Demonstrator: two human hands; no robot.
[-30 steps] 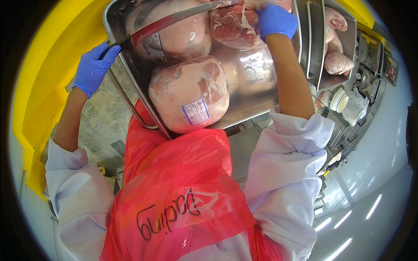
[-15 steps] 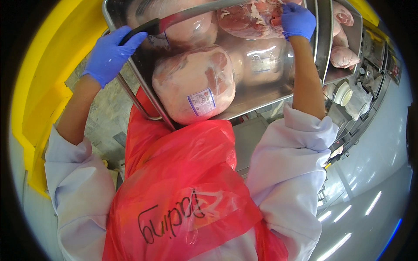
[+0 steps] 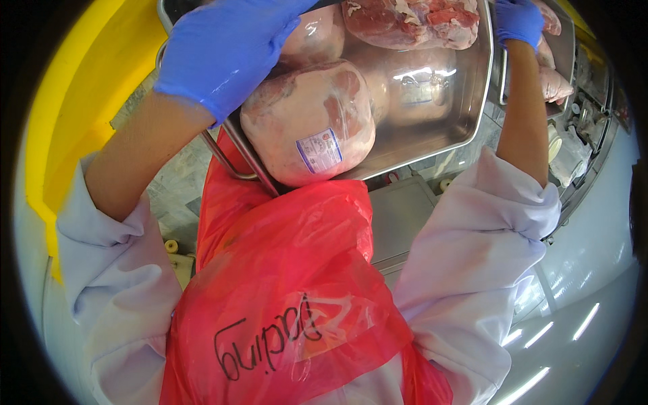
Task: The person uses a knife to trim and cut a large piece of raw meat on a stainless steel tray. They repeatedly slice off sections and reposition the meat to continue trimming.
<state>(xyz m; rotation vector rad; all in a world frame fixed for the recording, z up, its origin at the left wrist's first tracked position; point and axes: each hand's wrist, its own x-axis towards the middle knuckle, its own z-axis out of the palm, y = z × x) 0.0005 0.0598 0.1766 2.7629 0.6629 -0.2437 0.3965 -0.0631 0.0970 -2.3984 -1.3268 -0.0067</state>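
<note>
My left hand (image 3: 226, 57), in a blue glove, is raised over the left side of a metal tray (image 3: 432, 154). Its fingers run past the top edge, so their grip is hidden, and no knife shows. Below it lies a large wrapped piece of meat (image 3: 307, 121) with a white and blue label (image 3: 319, 150). Raw cut meat (image 3: 415, 23) lies farther back in the tray. At the upper right my right hand (image 3: 518, 23), also gloved, is off the meat and beside a second tray (image 3: 565, 67). Its fingertips are cut off by the picture's edge.
Another wrapped piece (image 3: 420, 81) sits in the main tray, with more meat (image 3: 314, 37) behind. The second tray holds pale pieces (image 3: 553, 84). A yellow structure (image 3: 64, 115) curves along the left. My red apron (image 3: 290, 270) meets the tray's near edge.
My left hand has come up and right, closer to the camera; the black-handled knife it held has gone from view. My right hand has left the raw meat and moved right.
</note>
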